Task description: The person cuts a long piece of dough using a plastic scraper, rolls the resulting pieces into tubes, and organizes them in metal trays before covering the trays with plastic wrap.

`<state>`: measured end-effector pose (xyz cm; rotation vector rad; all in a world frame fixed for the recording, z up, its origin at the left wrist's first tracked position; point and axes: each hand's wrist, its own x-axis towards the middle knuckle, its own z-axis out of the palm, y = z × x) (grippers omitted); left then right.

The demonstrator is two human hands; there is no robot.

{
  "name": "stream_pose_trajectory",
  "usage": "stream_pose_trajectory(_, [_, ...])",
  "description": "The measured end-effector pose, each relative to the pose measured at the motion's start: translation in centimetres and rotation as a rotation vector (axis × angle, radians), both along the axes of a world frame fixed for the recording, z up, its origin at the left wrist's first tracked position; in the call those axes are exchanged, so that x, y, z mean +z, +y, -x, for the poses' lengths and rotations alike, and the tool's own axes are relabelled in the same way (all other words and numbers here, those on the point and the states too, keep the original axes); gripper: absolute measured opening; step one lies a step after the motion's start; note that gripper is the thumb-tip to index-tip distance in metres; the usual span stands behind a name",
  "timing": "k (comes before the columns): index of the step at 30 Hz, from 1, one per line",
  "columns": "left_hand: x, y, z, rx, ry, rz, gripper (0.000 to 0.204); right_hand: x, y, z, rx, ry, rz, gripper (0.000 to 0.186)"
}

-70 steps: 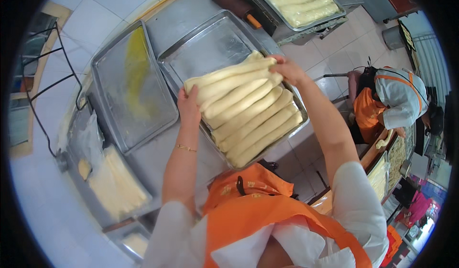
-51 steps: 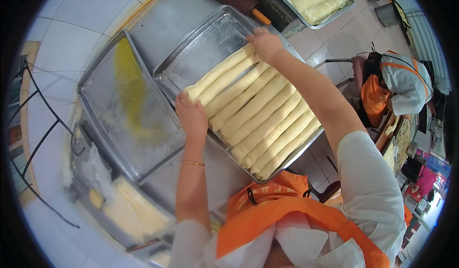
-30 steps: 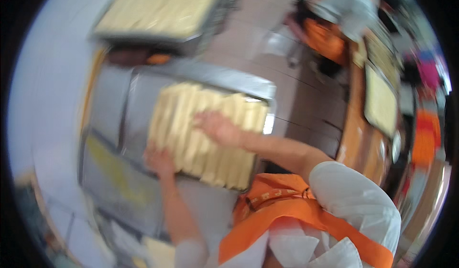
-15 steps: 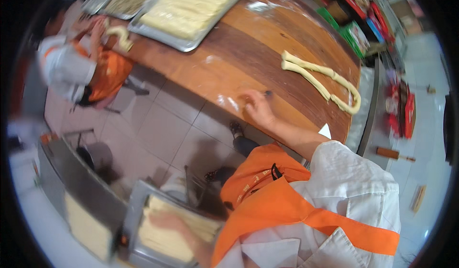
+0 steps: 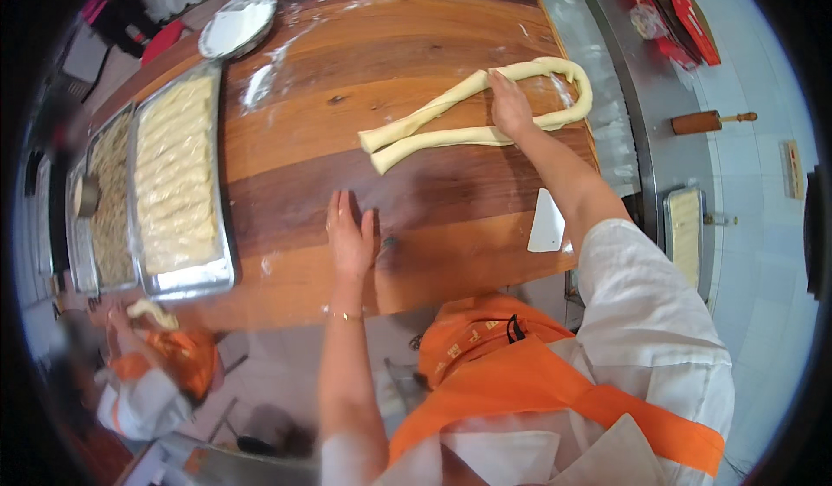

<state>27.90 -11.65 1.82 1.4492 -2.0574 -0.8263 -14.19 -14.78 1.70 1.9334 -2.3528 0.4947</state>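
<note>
A long dough rope (image 5: 568, 105), pale yellow and bent into a narrow loop, lies on the wooden table (image 5: 303, 170) with its two ends side by side at the left. My right hand (image 5: 511, 107) reaches across the loop, fingers stretched out. Its fingertips are at the far strand and its wrist is over the near one. Closer to me and to the left, my left hand (image 5: 349, 239) is flat, thumb apart from the fingers, and holds nothing. A small dark object (image 5: 387, 243) lies by its thumb. Right of it rests a white dough scraper (image 5: 545, 224).
At the left stand a metal tray (image 5: 227, 265) of dough strips and a tray of brownish filling (image 5: 113, 200). A flour bowl (image 5: 238, 25) sits at the far left. A co-worker (image 5: 165, 373) handles a dough piece at lower left. Along the right runs a metal counter (image 5: 646, 105).
My view has swung toward the table. My left hand has left the dough tray at lower left and come over the table. My right hand has moved from the near edge onto the dough rope.
</note>
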Motion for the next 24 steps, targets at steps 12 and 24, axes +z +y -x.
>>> stream_pose_trajectory(12, [-1.7,-12.0,11.6,-0.210,-0.433,-0.119,0.050,3.2,-5.4,1.9,0.208,0.219,-0.691,0.038])
stream_pose_trajectory(24, [-0.5,-9.5,13.0,-0.097,-0.319,-0.256,0.052,1.6,0.1,4.1,-0.031,-0.404,-0.880,0.056])
